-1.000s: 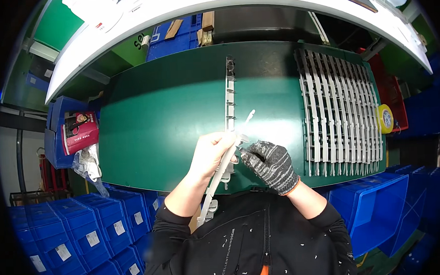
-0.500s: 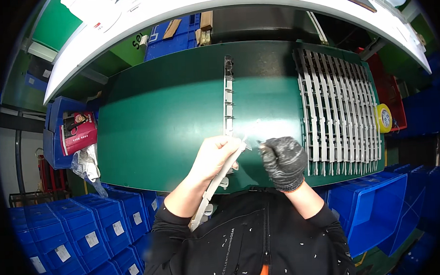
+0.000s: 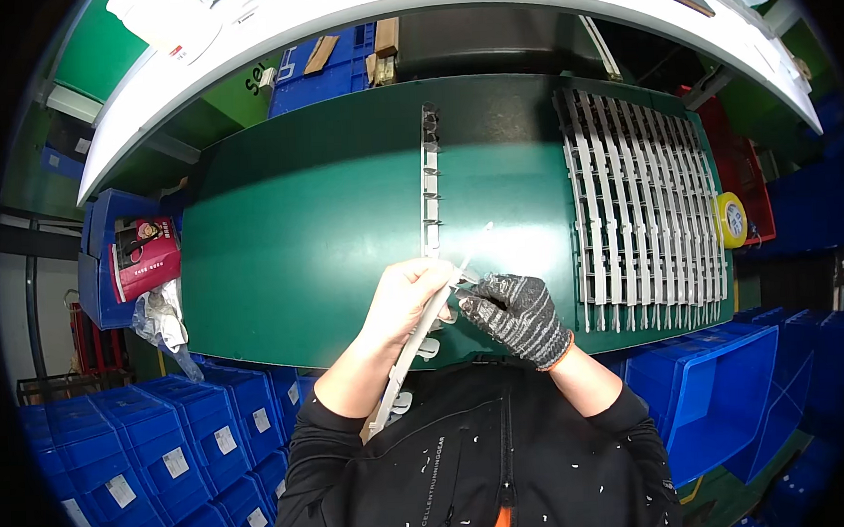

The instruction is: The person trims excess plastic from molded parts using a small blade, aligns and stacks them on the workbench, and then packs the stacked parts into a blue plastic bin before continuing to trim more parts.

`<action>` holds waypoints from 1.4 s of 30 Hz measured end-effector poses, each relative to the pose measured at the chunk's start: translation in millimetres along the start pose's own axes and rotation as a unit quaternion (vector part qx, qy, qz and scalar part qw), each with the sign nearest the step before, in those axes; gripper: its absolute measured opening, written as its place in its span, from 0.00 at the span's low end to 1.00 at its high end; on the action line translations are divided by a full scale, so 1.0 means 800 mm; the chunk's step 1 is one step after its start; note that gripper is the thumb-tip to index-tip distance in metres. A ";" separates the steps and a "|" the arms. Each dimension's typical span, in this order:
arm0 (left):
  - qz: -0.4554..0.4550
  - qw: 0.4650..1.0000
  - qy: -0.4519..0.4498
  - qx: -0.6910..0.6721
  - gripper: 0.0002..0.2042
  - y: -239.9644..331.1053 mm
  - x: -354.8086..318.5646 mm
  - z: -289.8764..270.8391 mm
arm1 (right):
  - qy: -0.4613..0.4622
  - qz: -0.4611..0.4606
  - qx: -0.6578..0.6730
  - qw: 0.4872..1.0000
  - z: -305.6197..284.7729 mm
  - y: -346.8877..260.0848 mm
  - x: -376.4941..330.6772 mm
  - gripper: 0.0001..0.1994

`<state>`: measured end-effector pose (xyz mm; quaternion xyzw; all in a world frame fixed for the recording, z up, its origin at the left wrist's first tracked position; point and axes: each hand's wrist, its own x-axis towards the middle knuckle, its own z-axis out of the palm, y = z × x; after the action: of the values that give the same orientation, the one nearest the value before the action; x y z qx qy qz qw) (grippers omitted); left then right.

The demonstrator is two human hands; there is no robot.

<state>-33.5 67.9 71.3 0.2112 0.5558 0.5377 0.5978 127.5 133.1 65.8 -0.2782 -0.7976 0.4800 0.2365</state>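
My bare left hand (image 3: 398, 307) is closed around the upper part of a long light-grey plastic strip (image 3: 405, 360), thumb and forefinger near its tip. The strip slants down to my chest, with rounded tabs along one side. My right hand (image 3: 522, 321), in a dark striped knit glove, is closed at the strip's tip; whatever its fingertips pinch there is too small to make out. Thin clear or whitish slivers stick out by the tip. Beyond my left hand, a similar strip (image 3: 429, 192) lies lengthwise on the green table (image 3: 299, 241).
Many grey strips (image 3: 641, 216) lie side by side at the table's right, beside a yellow tape roll (image 3: 732, 220). A red bag (image 3: 147, 259) sits in a blue bin at the left. Blue crates (image 3: 720, 396) flank me, and a white shelf (image 3: 486, 2) crosses the far side.
My right hand has moved left, from apart from the strip to its tip, and its fingers now reach toward my left hand. My left hand keeps its hold on the strip.
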 end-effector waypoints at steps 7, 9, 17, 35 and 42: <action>-0.019 1.000 -0.017 0.008 0.10 0.003 0.001 -0.002 | 0.018 -0.006 0.013 1.000 0.001 0.004 -0.002 0.11; -0.024 1.000 -0.012 0.005 0.10 0.004 0.001 -0.001 | 0.019 -0.004 0.002 1.000 0.001 0.004 -0.002 0.11; -0.014 1.000 -0.016 0.003 0.10 0.002 0.000 0.000 | 0.024 0.004 0.035 0.999 0.001 0.004 -0.004 0.10; -0.019 0.999 -0.026 0.000 0.10 0.005 -0.001 0.002 | 0.030 0.012 0.061 0.998 0.004 0.005 -0.005 0.11; -0.016 1.000 -0.025 -0.001 0.10 0.004 -0.001 0.002 | 0.046 0.006 0.065 0.997 0.006 0.005 -0.006 0.11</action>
<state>-33.0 69.2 74.7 0.2149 0.5436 0.5235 0.6198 128.4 128.3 59.8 -0.2884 -0.7517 0.5187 0.2877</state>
